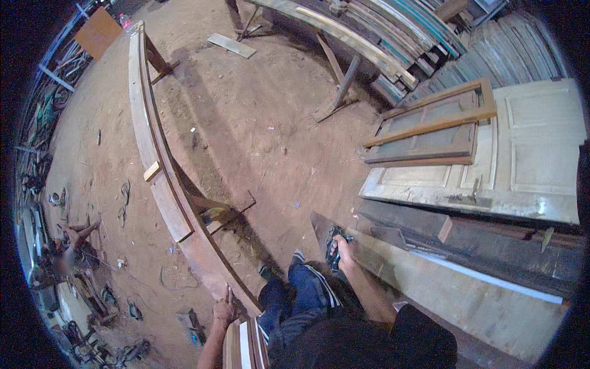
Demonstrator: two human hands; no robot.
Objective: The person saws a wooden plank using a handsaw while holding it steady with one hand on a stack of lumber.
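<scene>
My left hand (225,305) lies on the near end of a long wooden bench (212,267), at its left edge, fingers stretched out and holding nothing. Along the bench runs a narrower wooden plank (170,206), and a small pale wood block (152,171) sits across its left side. On my right, my right hand (343,251) is closed around the grip of a dark drill-like power tool (335,241). That tool is above or against the end of a wide board; contact cannot be told.
Right of me lie wide boards (455,289), a white panelled door (544,154) and a wooden frame (430,132). Timber stacks (405,31) stand behind. Bench legs (230,215) reach over the dirt floor (270,154). Clutter fills the far left, with what looks like a person (74,252).
</scene>
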